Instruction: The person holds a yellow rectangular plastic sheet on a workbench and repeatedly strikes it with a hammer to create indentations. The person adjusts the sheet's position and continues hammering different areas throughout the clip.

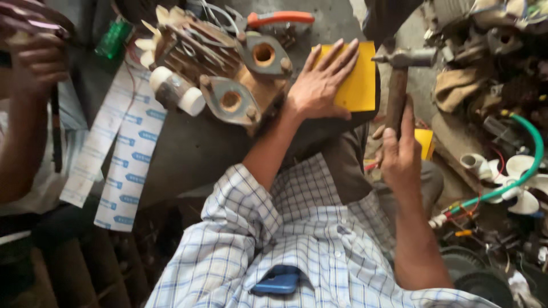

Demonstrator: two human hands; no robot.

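Fig.: head view, largest item first. Dark work surface carries a finned metal engine part w/ two round flanged ports, upper centre. Just right of it lies a yellow sheet; left hand rests flat on the sheet, fingers spread, palm down. Right hand is wrapped tight round the wooden handle of a hammer, head up, beside the sheet's right edge. Orange-handled pliers lie behind the engine part. Another person's hand at far left.
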